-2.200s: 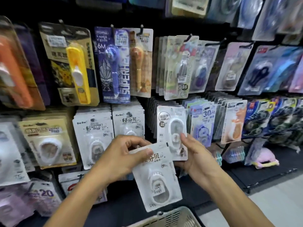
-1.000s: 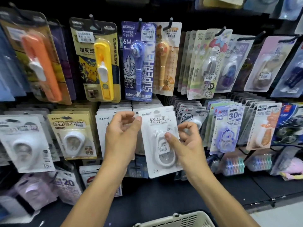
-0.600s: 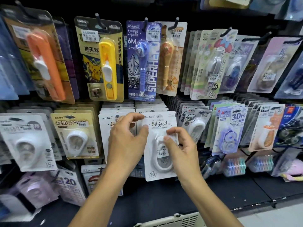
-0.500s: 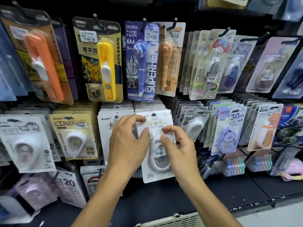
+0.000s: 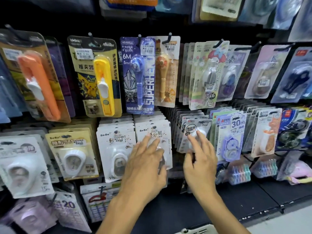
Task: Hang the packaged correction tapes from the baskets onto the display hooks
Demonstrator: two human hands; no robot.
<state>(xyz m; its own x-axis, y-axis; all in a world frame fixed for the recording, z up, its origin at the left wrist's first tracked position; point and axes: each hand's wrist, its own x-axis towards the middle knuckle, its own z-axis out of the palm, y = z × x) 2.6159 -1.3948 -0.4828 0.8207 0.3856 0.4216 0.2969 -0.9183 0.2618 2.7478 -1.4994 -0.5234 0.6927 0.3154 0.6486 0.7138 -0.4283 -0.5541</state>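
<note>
Basket: only a pale rim sliver shows at the bottom edge, between the two forearms; contents hidden. Dark shelf base runs above it, with grey floor at lower right.

Left hand: fingers straight and loosely spread, palm toward the display, lying flat over the white correction tape pack. Fingertips reach the printed card near its middle; the palm covers the blister. No pinch visible. That pack hangs at the front of its stack in the lower row, its top edge just under the blue pen-type pack. Its left edge sits just beside the neighbouring white BoBo stack, with almost no gap.

Right hand: fingers extended and slightly fanned, holding nothing. Fingertips are at the small white-blister pack on the next hook to the right; contact is blurred, so I cannot tell if it touches. A narrow dark gap separates the two hands.

Further right, the purple 30m pack hangs close beside the right hand, with tilted stacks beyond it. Left of the BoBo stack is a yellow-card pack.

Upper row: yellow clip tool pack, orange one and a pastel cartoon pack on black hooks. Packs are tightly crowded, edges overlapping; the only open room is in front of the display.
</note>
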